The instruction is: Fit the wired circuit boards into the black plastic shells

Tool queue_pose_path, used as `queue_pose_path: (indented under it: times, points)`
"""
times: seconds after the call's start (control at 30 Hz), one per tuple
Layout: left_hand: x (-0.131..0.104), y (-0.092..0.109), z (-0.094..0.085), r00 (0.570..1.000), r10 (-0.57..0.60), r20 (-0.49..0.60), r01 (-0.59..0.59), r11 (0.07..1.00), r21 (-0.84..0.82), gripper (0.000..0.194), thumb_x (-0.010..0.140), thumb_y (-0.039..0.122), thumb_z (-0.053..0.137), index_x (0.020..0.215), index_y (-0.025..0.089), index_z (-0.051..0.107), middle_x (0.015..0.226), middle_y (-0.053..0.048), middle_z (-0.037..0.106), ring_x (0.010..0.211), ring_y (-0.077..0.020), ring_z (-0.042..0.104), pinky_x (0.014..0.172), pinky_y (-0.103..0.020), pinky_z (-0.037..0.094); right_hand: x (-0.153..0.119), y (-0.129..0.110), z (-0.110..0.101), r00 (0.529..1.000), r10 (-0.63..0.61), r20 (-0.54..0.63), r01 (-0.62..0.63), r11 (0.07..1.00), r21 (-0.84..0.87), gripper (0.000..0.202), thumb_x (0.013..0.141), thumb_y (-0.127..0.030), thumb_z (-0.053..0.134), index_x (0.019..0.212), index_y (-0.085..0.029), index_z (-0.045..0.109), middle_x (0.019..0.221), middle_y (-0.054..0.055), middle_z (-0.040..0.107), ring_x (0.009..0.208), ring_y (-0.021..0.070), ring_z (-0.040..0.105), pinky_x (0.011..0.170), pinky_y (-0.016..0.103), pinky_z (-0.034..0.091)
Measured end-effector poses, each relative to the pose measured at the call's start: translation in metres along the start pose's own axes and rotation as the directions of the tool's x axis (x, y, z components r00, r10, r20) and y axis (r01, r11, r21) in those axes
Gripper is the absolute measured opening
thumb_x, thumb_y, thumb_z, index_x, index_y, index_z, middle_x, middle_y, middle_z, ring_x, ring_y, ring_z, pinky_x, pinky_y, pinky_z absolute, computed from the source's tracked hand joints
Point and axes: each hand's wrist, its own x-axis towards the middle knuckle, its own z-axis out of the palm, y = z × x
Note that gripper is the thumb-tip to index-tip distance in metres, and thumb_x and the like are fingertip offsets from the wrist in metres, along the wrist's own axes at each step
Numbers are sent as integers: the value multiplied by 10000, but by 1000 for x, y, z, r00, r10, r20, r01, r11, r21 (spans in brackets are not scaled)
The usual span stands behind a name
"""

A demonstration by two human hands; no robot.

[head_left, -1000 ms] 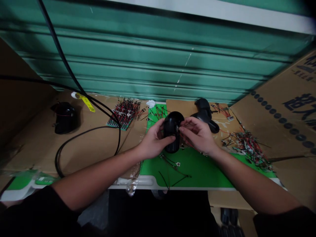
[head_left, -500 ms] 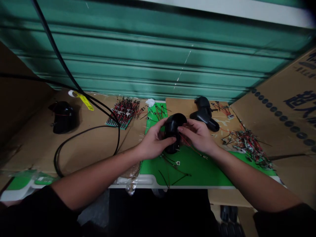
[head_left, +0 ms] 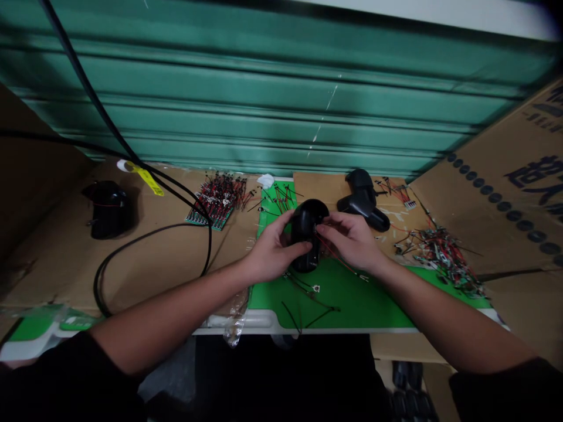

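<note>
A glossy black plastic housing [head_left: 305, 225] is held upright over the green table surface [head_left: 365, 299]. My left hand [head_left: 275, 249] wraps around its left side, the thumb lying across the front. At the right edge of the housing, my right hand [head_left: 350, 237] is closed, thumb and fingertips pinched at a thin red wire [head_left: 335, 252] that hangs down from them. What exactly the fingertips grip is too small to make out. Below the housing, loose wires with a small white connector [head_left: 315, 288] lie on the green surface.
Behind the right hand lie black curved plastic parts [head_left: 364, 202]. A heap of wired circuit boards [head_left: 453, 258] spreads at the right; another bunch of wired boards [head_left: 215, 199] lies left of centre. A black cable [head_left: 99, 275] loops across the cardboard, near another black housing [head_left: 108, 211].
The black housing has turned slightly in my left hand, so its top now looks rounder and more closed. Both hands keep nearly the same place and grip.
</note>
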Motion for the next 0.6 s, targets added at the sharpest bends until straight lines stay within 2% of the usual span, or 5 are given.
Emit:
queue_pose_path:
  times: [0.13,0.3,0.47,0.6]
  points:
    - [0,-3,-1,999,9,33,-9,1000,12,653,739,243,923,1316,194,622,1088,-48,770,864,-220,758,779,-345,639,0,0,2,999,-2,-32,2,1000,-3,331,827,-473,902,799,-208,706,584,-25,642,461,123,558,407,241,441]
    - [1,-5,-3,998,6,59,-7,1000,16,702,750,243,914,1369,190,587,1212,-80,760,944,-233,773,847,-368,653,-1,-3,5,997,73,-29,-71,995,64,356,785,-459,923,783,-204,675,547,-27,631,436,122,559,383,228,420]
    - [2,-8,-4,998,-13,56,13,1000,-3,694,740,249,918,1350,200,592,1125,-57,760,939,-245,767,861,-395,647,-1,-5,5,994,108,-12,-107,994,37,366,795,-471,916,810,-199,672,550,-21,645,431,117,559,393,233,451]
    - [5,-7,-5,1000,-21,-1,21,1000,-2,598,732,282,929,1248,195,640,1067,-45,750,912,-238,736,860,-397,613,2,-1,1,995,103,13,-103,995,11,358,834,-501,889,888,-195,710,604,-14,665,465,136,609,412,253,497]
